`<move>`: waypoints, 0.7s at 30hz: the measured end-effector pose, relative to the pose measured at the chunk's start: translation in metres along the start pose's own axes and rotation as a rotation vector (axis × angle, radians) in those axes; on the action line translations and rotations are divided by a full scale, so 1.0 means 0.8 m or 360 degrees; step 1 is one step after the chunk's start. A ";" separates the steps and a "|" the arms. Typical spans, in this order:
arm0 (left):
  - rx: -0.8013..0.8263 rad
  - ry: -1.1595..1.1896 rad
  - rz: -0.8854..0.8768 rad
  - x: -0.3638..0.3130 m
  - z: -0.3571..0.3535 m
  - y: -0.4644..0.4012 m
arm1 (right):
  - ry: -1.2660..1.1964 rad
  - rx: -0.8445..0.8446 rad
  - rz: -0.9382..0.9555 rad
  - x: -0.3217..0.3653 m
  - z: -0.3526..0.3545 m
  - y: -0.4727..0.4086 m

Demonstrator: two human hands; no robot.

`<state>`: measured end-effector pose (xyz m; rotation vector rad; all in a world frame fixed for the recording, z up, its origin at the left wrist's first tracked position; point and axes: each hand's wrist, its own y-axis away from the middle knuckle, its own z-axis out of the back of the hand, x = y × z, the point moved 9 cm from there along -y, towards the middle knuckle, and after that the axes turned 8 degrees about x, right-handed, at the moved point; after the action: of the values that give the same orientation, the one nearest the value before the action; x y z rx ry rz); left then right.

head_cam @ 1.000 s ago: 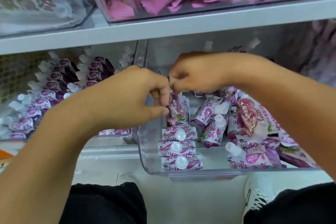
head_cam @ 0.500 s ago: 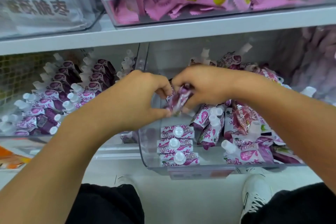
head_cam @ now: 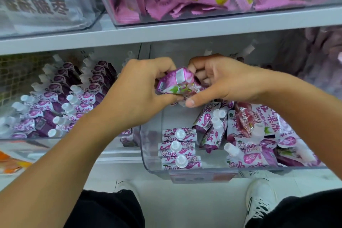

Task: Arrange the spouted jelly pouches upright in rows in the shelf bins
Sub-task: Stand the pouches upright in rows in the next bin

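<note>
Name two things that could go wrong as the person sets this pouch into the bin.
1. Both hands, left hand and right hand, share the held pouch; a loosened grip might drop it onto the loose pile.
2. The row of three upright pouches stands unsupported in the clear bin; a nudge could topple it.

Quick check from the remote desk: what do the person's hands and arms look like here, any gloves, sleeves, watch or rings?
Both are bare. The left hand and right hand wear no gloves, and no rings show on the visible fingers. Both forearms are uncovered to the frame edge: no sleeves, watch or wristband in view. Nails look short and unpainted.
</note>
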<state>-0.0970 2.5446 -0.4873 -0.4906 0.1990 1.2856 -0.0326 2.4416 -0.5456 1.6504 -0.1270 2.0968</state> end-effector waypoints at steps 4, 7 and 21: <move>0.0041 0.0220 -0.0199 -0.010 0.005 0.006 | -0.0986 0.0598 -0.0116 0.003 -0.030 0.008; -0.0014 0.0188 -0.0331 -0.019 0.010 0.007 | -0.0906 0.0547 -0.0211 -0.005 -0.035 -0.002; 0.0268 -0.0249 -0.0015 -0.010 0.003 0.015 | 0.1136 0.0266 -0.0261 -0.021 -0.061 -0.039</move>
<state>-0.1107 2.5411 -0.4846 -0.2459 0.1719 1.2795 -0.0607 2.4815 -0.5812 0.8616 0.4059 2.4693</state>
